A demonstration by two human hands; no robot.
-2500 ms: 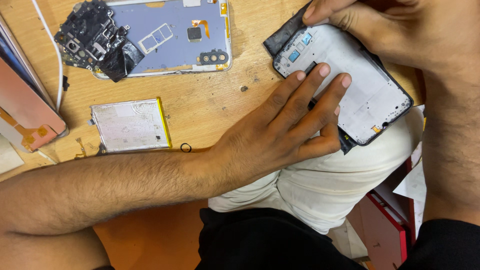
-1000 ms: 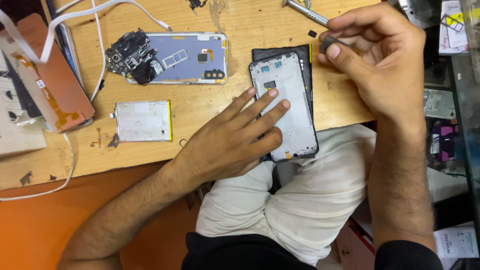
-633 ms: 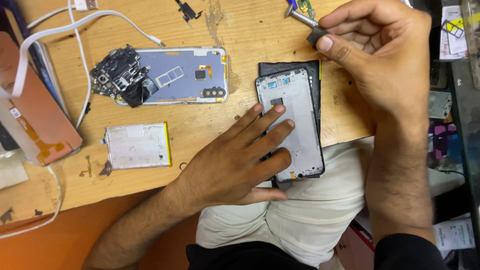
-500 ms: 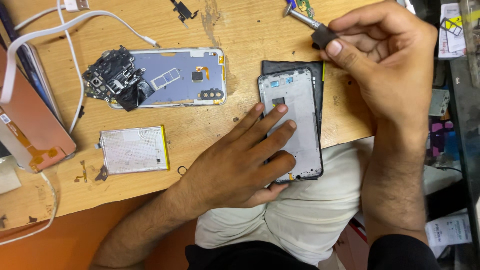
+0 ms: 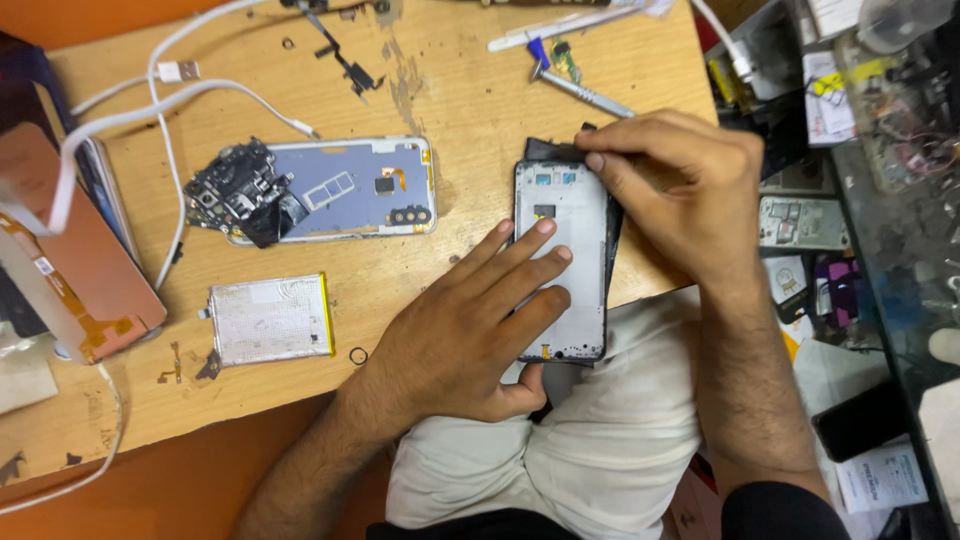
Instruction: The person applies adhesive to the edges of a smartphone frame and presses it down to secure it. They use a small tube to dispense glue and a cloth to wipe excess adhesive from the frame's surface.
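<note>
An opened phone frame (image 5: 575,225), white inside with a black rim, lies at the near edge of the wooden table (image 5: 470,90), partly overhanging my lap. My left hand (image 5: 470,335) grips its lower half, fingers spread flat across the inner face and the thumb underneath. My right hand (image 5: 680,195) pinches the frame's black top right corner with its fingertips. A second opened phone body (image 5: 345,190), pale blue inside, lies to the left with a loose black circuit board (image 5: 235,190) at its left end.
A silver battery (image 5: 270,320) lies at the near left, with a small black ring (image 5: 358,355) beside it. A screwdriver (image 5: 580,88) lies at the far edge. White cables (image 5: 170,100) and a pink phone back (image 5: 75,265) are at left; cluttered shelves at right.
My right hand has come down from holding a small tool near the screwdriver to pinch the phone frame's top right corner. My left hand stays on the frame.
</note>
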